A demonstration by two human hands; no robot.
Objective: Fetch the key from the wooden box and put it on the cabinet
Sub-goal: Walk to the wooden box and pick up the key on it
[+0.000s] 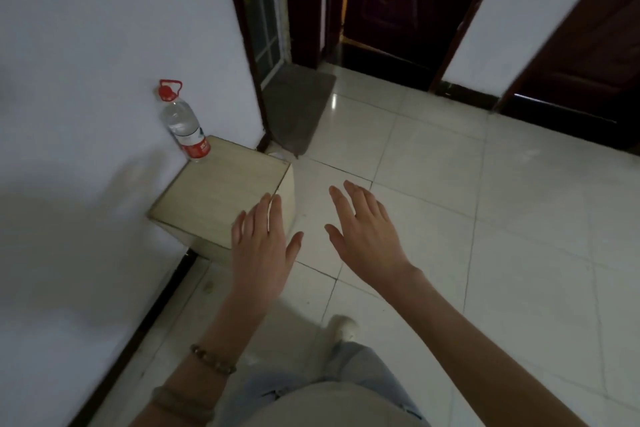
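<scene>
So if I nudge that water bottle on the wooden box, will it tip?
Probably yes: the water bottle is tall and narrow and stands near the corner of the wooden box. It looks mostly full, so fairly heavy and top-loaded. Its smooth plastic may slide first on the flat lid.

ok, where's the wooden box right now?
Head view, left of centre: the wooden box sits on the floor against the white wall, lid shut, a water bottle on its far corner and the left hand over its near corner.

Wooden box: pale matt wood, smooth lid. Bottle: clear glossy plastic, red plastic cap. Floor: glossy white tile. Doormat: grey matt cloth. Bracelet: beaded.
</scene>
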